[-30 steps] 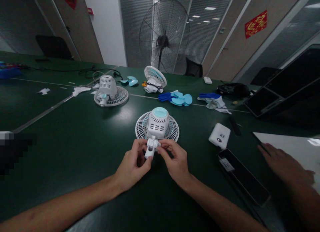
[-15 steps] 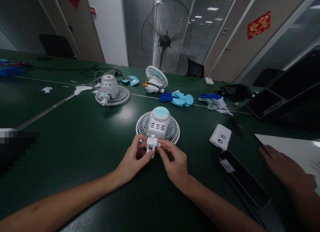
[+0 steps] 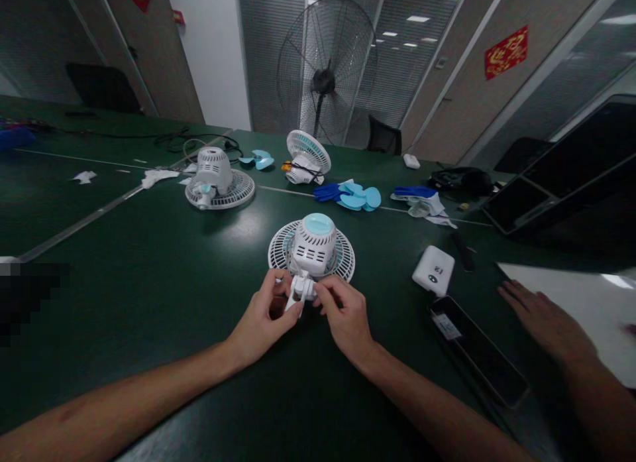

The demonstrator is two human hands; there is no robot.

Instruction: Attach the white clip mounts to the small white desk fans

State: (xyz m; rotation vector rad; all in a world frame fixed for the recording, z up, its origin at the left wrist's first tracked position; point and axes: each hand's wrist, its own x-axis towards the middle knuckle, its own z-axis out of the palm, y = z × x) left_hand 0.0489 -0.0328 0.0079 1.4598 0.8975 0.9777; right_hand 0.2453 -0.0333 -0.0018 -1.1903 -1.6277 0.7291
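A small white fan (image 3: 313, 246) with a light blue cap lies grille-down on the green table (image 3: 149, 283), its white neck bracket (image 3: 299, 291) pointing toward me. My left hand (image 3: 262, 321) pinches the bracket from the left, fingers closed on it. From the right, my right hand (image 3: 346, 317) grips the same bracket with thumb and fingers closed. Both forearms reach in from the bottom edge.
Another person's hand (image 3: 541, 319) rests flat at the right beside a white sheet (image 3: 586, 303). A black tray (image 3: 479, 349) and a white box (image 3: 434, 270) lie right of me. Farther back are two more small fans (image 3: 218, 180) (image 3: 307, 158), blue blades (image 3: 360, 197), blue gloves (image 3: 415, 191), and a big floor fan (image 3: 322, 67).
My hands stay on the bracket, shifting slightly closer to the fan body. The other person's hand at the right has slid a little left and forward. The view has shifted slightly.
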